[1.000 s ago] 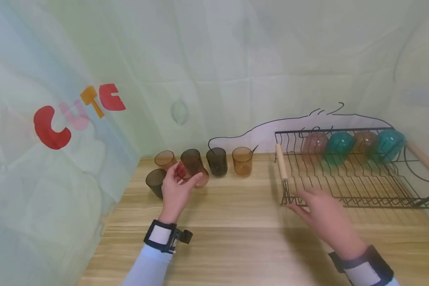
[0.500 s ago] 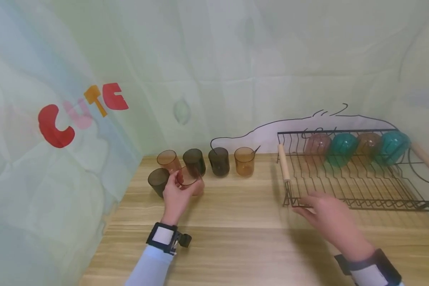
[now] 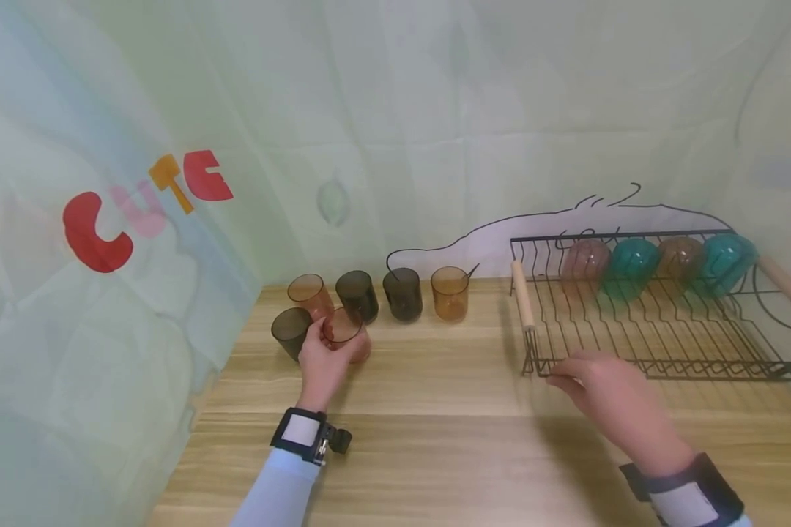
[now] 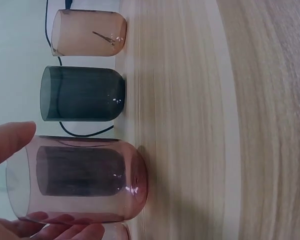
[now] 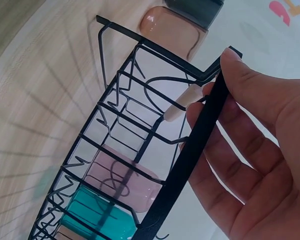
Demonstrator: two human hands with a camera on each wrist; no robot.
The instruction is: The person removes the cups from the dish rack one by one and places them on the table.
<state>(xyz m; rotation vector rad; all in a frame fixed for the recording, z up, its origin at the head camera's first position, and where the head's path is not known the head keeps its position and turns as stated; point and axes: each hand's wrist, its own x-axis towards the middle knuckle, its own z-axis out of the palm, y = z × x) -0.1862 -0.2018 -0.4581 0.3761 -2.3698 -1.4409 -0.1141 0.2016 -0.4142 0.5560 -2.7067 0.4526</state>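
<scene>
My left hand point(image 3: 324, 369) grips a clear pink glass point(image 4: 85, 180) with thumb and fingers on opposite sides near the rim. The glass is upright, its base at or just above the tabletop. Around it stand a dark grey glass point(image 3: 288, 329) on the left, an orange-pink glass point(image 3: 311, 298) behind, and a dark green glass point(image 3: 359, 296). Farther right are a dark glass point(image 3: 403, 296) and an amber glass point(image 3: 450, 296). My right hand point(image 3: 609, 399) pinches the front rail of a black wire dish rack point(image 5: 190, 150), near its left corner.
Several glasses stand upside down along the rack's back, among them a pink glass point(image 3: 587, 267) and a teal glass point(image 3: 631, 269). The rack has a wooden handle point(image 3: 523, 296) at its left end. A printed cloth point(image 3: 395, 132) hangs behind the wooden table point(image 3: 435, 432).
The pink glass in my left hand has come down and slightly toward me, from in front of the dark green glass. My right hand's fingers have closed on the rack's front rail.
</scene>
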